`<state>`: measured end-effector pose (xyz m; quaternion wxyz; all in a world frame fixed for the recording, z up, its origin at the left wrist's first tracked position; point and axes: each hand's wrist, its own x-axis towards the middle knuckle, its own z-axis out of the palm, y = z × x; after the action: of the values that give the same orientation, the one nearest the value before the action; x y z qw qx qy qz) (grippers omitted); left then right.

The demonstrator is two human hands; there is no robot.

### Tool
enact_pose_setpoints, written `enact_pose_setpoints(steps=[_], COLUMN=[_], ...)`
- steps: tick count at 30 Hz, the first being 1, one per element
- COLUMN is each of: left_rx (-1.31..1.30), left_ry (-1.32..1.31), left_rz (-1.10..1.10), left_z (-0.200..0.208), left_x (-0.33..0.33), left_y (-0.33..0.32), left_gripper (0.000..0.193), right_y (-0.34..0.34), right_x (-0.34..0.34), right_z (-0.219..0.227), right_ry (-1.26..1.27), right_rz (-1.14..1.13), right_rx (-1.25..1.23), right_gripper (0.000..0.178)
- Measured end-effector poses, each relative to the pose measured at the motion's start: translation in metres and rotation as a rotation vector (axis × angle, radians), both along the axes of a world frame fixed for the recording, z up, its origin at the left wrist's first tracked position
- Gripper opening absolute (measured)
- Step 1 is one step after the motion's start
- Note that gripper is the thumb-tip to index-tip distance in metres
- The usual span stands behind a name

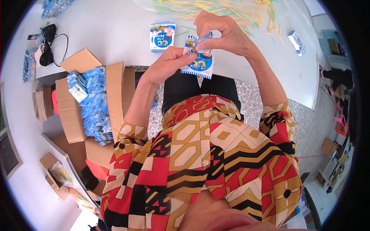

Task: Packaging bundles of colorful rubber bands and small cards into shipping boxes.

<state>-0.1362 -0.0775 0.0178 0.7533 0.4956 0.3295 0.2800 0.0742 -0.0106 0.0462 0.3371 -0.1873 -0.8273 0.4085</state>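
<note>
Over the near edge of the white table, both my hands are on one small blue-and-white printed packet [200,66]. My left hand [169,63] pinches its left side, thumb lying across the front. With fingers curled, my right hand [223,34] grips the packet near its striped top edge; what the fingertips do there is partly hidden. A second packet [162,36] of the same print lies flat on the table, just beyond my left hand.
Thin coloured plastic sticks [246,15] are strewn over the far side of the table [108,27]. An open cardboard box [71,111] full of blue packets stands at the left. A black cabled object [48,45] lies at the far left, another small packet [296,42] at the right.
</note>
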Motion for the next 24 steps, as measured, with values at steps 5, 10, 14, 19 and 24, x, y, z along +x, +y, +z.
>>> enact_pose_setpoints(steps=[5,10,14,19,24], left_rx=[0.093,0.159,0.201,0.258,0.382], left_ry=[0.028,0.045,0.021,0.210,0.451], left_rz=[0.162,0.344,0.501,0.505,0.524], left_z=[0.006,-0.006,-0.012,-0.006,-0.005], left_x=[0.014,0.026,0.035,0.039,0.040], left_y=[-0.007,-0.013,-0.014,-0.018,-0.029], left_gripper=[0.022,0.018,0.014,0.009,0.008], right_y=[-0.005,-0.020,-0.041,-0.054,-0.065], right_x=[0.011,0.015,0.025,0.022,0.011], right_z=[0.002,0.018,0.030,0.028,0.016], right_ry=[-0.054,0.026,-0.070,-0.102,-0.159], right_rz=[-0.056,-0.222,-0.371,-0.397,-0.350], right_rx=[-0.055,0.118,0.220,0.374,0.453], right_gripper=[0.018,0.026,0.027,0.027,0.021])
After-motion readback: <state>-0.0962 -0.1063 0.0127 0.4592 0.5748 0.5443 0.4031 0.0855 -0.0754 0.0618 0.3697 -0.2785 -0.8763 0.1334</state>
